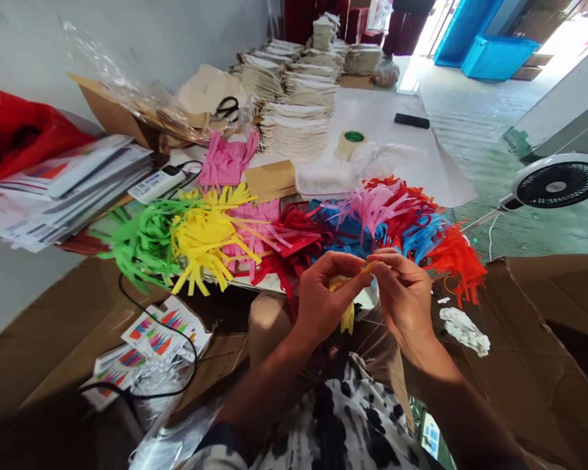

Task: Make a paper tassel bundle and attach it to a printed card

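Head view: left hand and right hand both pinch a yellow strip at the fingertips, over the lap. Two-sided grip probably steadies thin, floppy stock. Green fringe, yellow fringe and red-orange fringe line the near table edge, likely for short reach. Tape roll sits farther back, presumably out of the way.

Left hand and right hand pinch a yellow strip near the table's near edge. Fringes across table: green left, yellow beside it, orange right. Tape roll farther back. Fan far right.
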{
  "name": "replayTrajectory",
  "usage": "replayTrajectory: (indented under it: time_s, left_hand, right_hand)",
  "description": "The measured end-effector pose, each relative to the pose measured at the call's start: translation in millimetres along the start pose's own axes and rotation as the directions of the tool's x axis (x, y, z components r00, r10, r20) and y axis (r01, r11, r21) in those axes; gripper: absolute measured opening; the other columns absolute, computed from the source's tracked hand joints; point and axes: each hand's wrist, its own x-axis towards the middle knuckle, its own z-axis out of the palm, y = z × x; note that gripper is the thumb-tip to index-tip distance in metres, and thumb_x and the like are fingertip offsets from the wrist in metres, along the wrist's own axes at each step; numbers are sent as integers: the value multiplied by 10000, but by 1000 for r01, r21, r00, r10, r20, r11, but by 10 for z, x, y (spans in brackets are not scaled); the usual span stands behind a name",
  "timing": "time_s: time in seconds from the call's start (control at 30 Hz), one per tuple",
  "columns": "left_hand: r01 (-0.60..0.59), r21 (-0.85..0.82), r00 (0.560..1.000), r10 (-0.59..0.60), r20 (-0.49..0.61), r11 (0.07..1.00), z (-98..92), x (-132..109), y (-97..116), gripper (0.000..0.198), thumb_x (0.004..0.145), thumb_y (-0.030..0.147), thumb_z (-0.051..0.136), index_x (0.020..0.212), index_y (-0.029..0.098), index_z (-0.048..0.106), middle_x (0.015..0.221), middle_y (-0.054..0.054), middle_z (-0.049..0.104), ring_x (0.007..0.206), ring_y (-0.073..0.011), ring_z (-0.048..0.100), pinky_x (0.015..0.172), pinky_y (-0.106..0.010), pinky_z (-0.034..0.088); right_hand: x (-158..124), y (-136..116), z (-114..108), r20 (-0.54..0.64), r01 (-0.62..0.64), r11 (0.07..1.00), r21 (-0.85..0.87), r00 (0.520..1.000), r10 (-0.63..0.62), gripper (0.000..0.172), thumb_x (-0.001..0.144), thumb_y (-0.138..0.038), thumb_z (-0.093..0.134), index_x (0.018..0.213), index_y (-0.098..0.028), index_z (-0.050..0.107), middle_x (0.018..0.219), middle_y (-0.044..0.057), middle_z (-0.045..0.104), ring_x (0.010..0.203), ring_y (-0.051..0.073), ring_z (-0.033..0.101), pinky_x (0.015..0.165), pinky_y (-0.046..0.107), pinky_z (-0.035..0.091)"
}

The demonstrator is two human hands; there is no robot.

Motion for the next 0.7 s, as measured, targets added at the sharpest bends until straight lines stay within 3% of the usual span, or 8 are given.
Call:
replayTrajectory:
  time_s: [0.33,0.53,0.7]
  left_hand:
    - [-100,26,995,100,4,995,52,29,-156,248,845,351,898,918,198,717,903,2,727,848,-123,686,806,-243,557]
    - [-57,12,997,56,54,998,34,52,-88,327,833,390,906,991,198,695,933,-14,736,872,-131,719,803,-235,580]
    - [-49,-72,999,48,-10,996,57,63,-63,398,730,394,979,888,182,680,867,-6,737,800,-125,719,728,-217,570]
  right_hand:
    - [-48,16,-39,14,-112,993,45,994,111,88,861,-385,886,891,-306,862,898,9,729,867,153,666,811,275,525]
    - [-44,-4,-31,-19,-60,998,33,998,60,50,876,-354,873,904,-314,865,910,10,718,869,151,655,790,268,507]
    - [-109,54,-91,18,-41,999,-20,999,42,31,892,-351,856,908,-324,861,1017,21,738,952,181,685,842,307,537]
